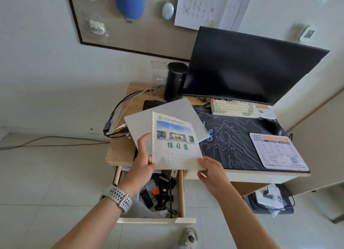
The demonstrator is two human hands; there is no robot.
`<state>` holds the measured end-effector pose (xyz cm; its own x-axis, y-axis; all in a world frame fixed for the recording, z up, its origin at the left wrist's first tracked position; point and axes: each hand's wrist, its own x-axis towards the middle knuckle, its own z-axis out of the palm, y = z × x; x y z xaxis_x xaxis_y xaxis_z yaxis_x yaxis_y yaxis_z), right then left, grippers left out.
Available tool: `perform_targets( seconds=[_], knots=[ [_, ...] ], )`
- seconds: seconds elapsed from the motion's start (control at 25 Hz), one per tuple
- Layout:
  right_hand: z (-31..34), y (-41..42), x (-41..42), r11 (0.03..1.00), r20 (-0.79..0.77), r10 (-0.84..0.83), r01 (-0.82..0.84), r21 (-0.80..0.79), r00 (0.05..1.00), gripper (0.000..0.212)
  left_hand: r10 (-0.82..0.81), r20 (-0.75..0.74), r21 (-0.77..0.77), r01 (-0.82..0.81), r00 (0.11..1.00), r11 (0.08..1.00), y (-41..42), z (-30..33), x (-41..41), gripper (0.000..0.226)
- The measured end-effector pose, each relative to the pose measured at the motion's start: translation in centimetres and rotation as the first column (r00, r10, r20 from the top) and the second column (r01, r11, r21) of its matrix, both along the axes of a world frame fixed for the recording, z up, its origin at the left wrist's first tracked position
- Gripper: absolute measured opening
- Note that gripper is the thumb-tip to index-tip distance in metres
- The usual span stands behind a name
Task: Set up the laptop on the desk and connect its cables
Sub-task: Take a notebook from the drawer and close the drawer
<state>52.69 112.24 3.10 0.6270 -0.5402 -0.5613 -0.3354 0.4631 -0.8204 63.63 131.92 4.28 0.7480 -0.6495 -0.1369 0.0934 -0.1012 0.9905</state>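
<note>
A closed grey laptop (175,109) is tilted above the desk's front left corner, with a white exercise book (175,142) with green characters lying on its lid. My left hand (144,157) grips the laptop's near left edge, thumb on the lid beside the book. My right hand (212,174) pinches the book's lower right corner. A bundle of cables (115,127) with plugs hangs over the left edge of the desk (119,152), just left of the laptop.
A dark circuit-print mat (232,146) covers the desk. Behind it stand a black monitor (251,66), a white keyboard (234,108) and a black cylinder (176,81). A printed pad (277,152) lies at the right. An open drawer (179,193) full of small items juts out below my hands.
</note>
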Motion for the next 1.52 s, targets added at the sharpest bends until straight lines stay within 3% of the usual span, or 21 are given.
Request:
perform_targets(
  seconds=[0.28,0.52,0.76,0.92,1.12,1.36,1.52],
  knots=[
    [-2.1,-8.9,-3.8,0.978,-0.109,-0.131,0.110,-0.180,0.985,0.019,-0.091,0.011,0.282,0.084,0.996,0.956,-11.6,-3.0,-1.9,0.067],
    [-3.7,-23.3,-9.5,0.939,-0.184,-0.297,0.252,-0.232,0.937,0.022,-0.182,-0.029,0.357,0.180,0.983,0.917,-27.8,-6.5,-6.4,0.057],
    [-4.8,-39.9,-15.0,0.911,-0.294,-0.345,0.243,-0.333,0.891,0.029,-0.250,-0.133,0.371,0.282,0.959,0.885,-44.9,-9.3,-11.9,0.049],
    [-6.5,-47.8,-16.8,0.908,-0.395,-0.286,0.115,-0.402,0.873,0.035,-0.241,-0.202,0.386,0.304,0.949,0.871,-52.0,-10.5,-14.4,0.054],
    [-9.8,-51.0,-16.3,0.881,-0.518,-0.155,-0.119,-0.457,0.841,0.034,-0.248,-0.082,0.524,0.253,0.965,0.813,-54.4,-13.3,-14.1,0.057],
    [-11.9,-52.3,-16.5,0.838,-0.638,-0.076,-0.297,-0.457,0.767,0.026,-0.273,-0.043,0.614,0.242,0.961,0.752,-55.2,-14.2,-14.2,0.041],
    [-11.6,-52.1,-16.6,0.819,-0.663,-0.050,-0.349,-0.455,0.747,0.020,-0.184,-0.012,0.635,0.149,0.983,0.758,-54.3,-14.1,-13.4,0.031]
  ],
)
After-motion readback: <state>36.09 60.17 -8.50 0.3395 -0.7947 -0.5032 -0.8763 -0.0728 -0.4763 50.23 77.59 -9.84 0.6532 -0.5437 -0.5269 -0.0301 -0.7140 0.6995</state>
